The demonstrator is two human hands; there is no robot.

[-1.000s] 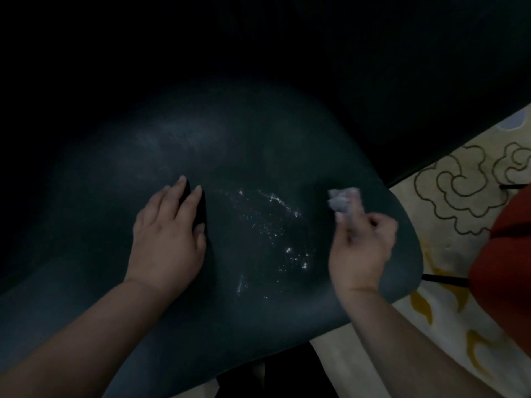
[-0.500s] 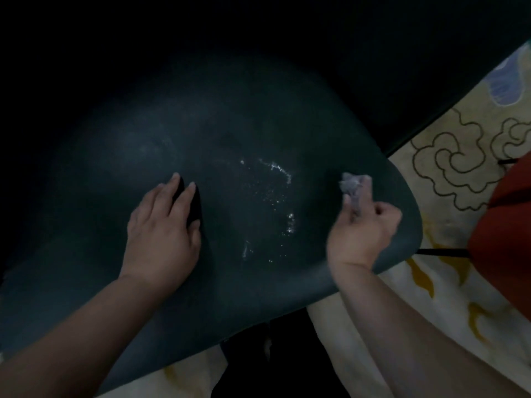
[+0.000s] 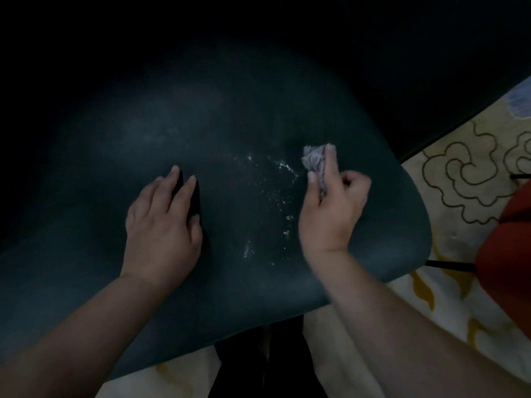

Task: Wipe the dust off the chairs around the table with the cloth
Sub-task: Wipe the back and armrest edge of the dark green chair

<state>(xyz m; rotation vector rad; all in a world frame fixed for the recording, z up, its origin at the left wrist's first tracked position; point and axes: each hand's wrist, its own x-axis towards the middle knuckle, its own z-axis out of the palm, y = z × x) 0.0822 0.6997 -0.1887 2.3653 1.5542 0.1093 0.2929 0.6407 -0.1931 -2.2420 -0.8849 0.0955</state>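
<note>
While pinched as a small crumpled wad in the right hand [image 3: 330,214], cloth [image 3: 314,162] sits at the right edge of the dust [image 3: 270,196]. Dust: white speckled streak on smooth, dark, curved chair seat [image 3: 230,124], running front to back, left of the cloth. Left hand [image 3: 161,222] flat on seat beyond the dust, fingers straight, holding nothing
</note>
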